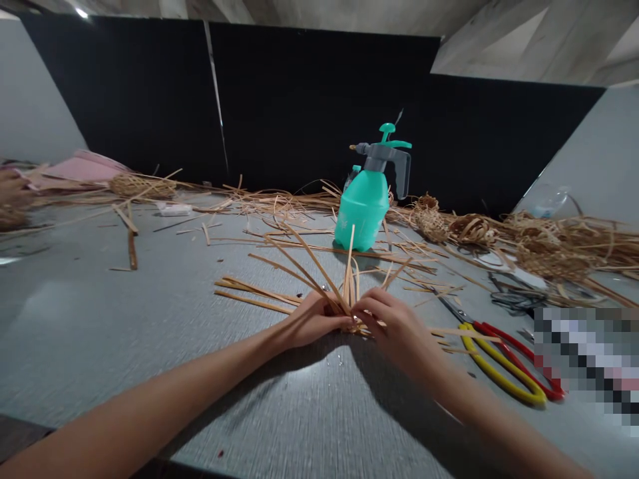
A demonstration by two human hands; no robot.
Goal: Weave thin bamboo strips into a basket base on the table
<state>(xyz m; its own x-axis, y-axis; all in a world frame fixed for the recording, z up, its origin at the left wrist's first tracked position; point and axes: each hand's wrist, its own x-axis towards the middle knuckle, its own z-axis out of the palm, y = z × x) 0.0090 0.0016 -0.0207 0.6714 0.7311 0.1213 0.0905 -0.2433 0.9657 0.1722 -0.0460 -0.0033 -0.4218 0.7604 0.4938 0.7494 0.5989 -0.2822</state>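
Observation:
A bundle of tan weaving strips (pixel 319 263) fans out from between my two hands, some strips pointing up and away, others lying flat to the left and right. My left hand (pixel 317 319) is closed round the strips where they cross, thumb toward me. Against it, my right hand (pixel 387 316) pinches the strips at the same crossing with thumb and fingertips. The crossing itself is mostly hidden by my fingers. To the right of my right hand lie scissors (pixel 504 362) with one yellow and one red handle.
Beyond my hands stands a turquoise pump spray bottle (pixel 363 209). Loose strips (pixel 279 206) litter the table's far side. Woven pieces (pixel 472 229) and black-handled tools (pixel 514 293) lie at right. Far left, another person's hand (pixel 12 186) is near a woven piece (pixel 142 186).

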